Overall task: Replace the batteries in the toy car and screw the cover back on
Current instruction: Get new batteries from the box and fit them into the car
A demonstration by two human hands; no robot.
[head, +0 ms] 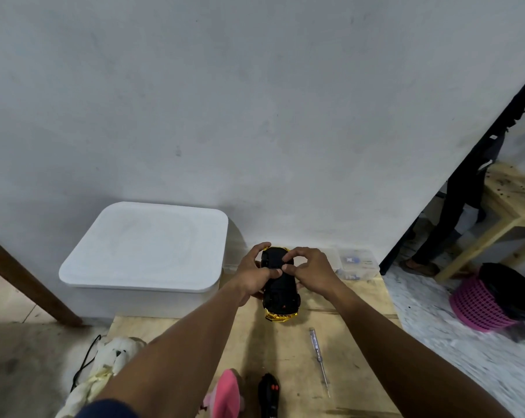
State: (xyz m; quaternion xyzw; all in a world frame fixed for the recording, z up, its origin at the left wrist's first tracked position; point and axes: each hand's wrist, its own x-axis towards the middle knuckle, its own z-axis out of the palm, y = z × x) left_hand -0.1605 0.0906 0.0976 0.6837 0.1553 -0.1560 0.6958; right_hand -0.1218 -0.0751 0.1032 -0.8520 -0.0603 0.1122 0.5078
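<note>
A gold toy car (281, 292) lies upside down on the wooden table (354, 303), black underside up, near the wall. My left hand (256, 271) grips the car's left side, fingers curled over its far end. My right hand (308, 267) is over the underside with thumb and forefinger pinched together at the middle of the car; what they pinch is too small to see. A screwdriver (319, 359) with a clear handle lies on the table nearer me, to the right. Batteries and the cover are not visible.
A large white lidded bin (146, 251) stands left of the car. A clear small-parts box (357, 263) sits by the wall at right. A black remote (268, 393) and a pink toy (226, 393) lie at the near edge. A person's legs (454, 212) show at right.
</note>
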